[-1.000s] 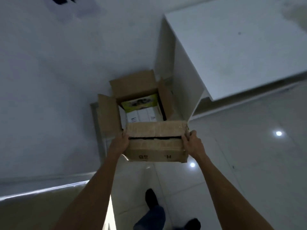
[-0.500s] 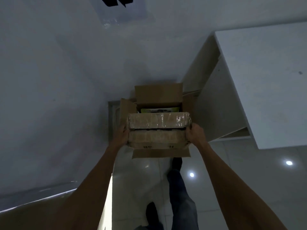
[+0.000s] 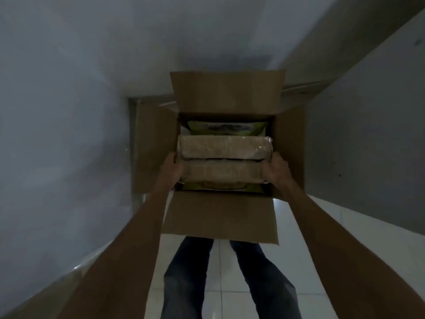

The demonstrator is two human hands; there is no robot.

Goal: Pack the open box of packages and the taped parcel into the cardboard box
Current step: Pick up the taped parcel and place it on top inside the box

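The big cardboard box stands on the floor against the wall with its four flaps spread open. Inside it lie packages with green and white printing, showing above and below the parcel. The taped parcel, brown and wrapped in glossy clear tape, sits in the box's mouth. My left hand grips its left end and my right hand grips its right end. What lies under the parcel is hidden.
A white wall runs along the left and back. A grey cabinet side stands close on the right of the box. The floor is white tile, and my legs in dark jeans stand just in front of the near flap.
I have stepped up to the box and the view has closed in. The parcel, carried in both hands, has come down from in front of the box into its opening.
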